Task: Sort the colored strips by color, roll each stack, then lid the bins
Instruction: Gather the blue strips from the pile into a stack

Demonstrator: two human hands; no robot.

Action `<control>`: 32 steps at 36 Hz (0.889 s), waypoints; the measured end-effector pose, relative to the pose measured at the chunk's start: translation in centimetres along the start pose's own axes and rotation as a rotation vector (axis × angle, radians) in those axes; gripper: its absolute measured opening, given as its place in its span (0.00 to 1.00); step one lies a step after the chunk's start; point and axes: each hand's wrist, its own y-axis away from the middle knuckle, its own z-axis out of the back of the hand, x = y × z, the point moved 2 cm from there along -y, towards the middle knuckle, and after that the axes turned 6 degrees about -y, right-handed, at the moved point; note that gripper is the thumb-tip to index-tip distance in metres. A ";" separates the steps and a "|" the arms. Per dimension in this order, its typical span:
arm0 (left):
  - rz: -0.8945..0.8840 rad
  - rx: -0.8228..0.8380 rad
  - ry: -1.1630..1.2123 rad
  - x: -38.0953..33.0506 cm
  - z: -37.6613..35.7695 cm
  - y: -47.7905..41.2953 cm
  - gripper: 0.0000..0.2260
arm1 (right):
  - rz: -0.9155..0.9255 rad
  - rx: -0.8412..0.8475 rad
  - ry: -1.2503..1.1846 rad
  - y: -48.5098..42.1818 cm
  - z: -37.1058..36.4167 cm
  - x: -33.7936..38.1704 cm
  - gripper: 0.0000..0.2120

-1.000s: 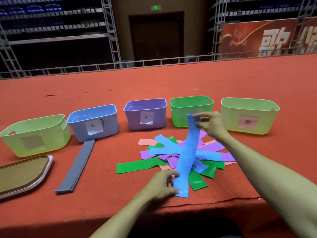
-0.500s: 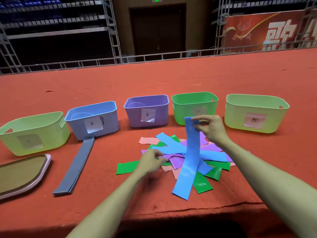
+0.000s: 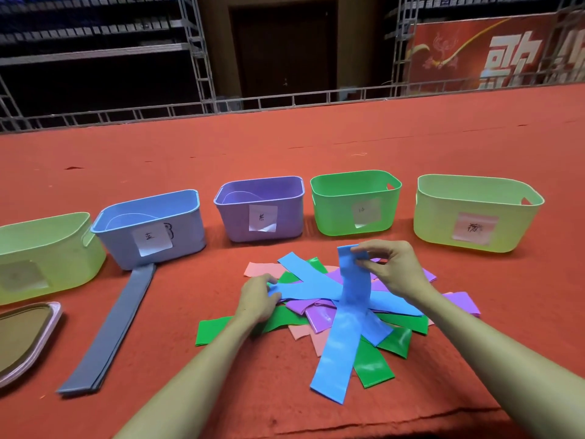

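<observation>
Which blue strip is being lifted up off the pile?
The long blue strip, whose far end the right hand pinches in the air. The flat blue strip that the left hand pinches lies on the pile, like the rest.

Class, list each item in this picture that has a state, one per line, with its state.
Right hand: pinching the top end of a long light-blue plastic strip.
Left hand: gripping the end of a second light-blue strip.
Grey-blue strip stack: flat, unrolled.
Blue plastic bin: open, unlidded.
Purple plastic bin: open, unlidded.
Pink-rimmed lid: off, lying flat.
</observation>
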 end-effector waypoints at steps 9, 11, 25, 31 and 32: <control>-0.062 -0.043 0.035 0.7 -0.3 -0.4 0.12 | -0.017 0.021 -0.024 0.2 -0.3 -0.7 0.14; -0.049 -0.040 0.043 0.7 -0.1 -0.4 0.12 | -0.011 0.025 -0.022 0.2 -0.3 -0.6 0.13; -0.037 -0.059 0.126 0.4 -0.3 0.2 0.13 | 0.038 0.015 -0.021 0.5 1.2 1.1 0.14; -0.092 -0.163 0.203 -0.7 0.4 0.6 0.17 | 0.091 -0.022 -0.033 0.1 2.3 2.2 0.12; -0.105 -0.171 0.230 -1.0 0.6 0.7 0.17 | 0.100 -0.030 -0.037 -0.1 2.4 2.5 0.12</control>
